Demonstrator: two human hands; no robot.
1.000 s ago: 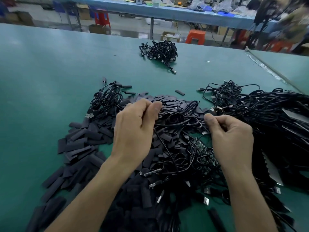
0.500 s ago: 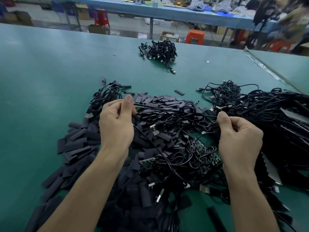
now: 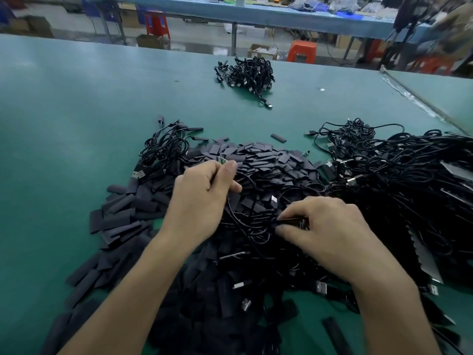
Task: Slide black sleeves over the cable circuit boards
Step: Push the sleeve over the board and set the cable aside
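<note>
Green board (image 3: 222, 160) in left hand (image 3: 198, 203), black sleeve (image 3: 290, 222) in right hand (image 3: 330, 231)

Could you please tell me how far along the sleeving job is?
Done, apparently: the small far bundle of black cables. In hand: left hand holds a bare green circuit board; right hand pinches a flat black sleeve. Left: the big tangled cable heap.

left hand (image 3: 197, 203), right hand (image 3: 332, 234), forearms (image 3: 128, 290) bare
</note>
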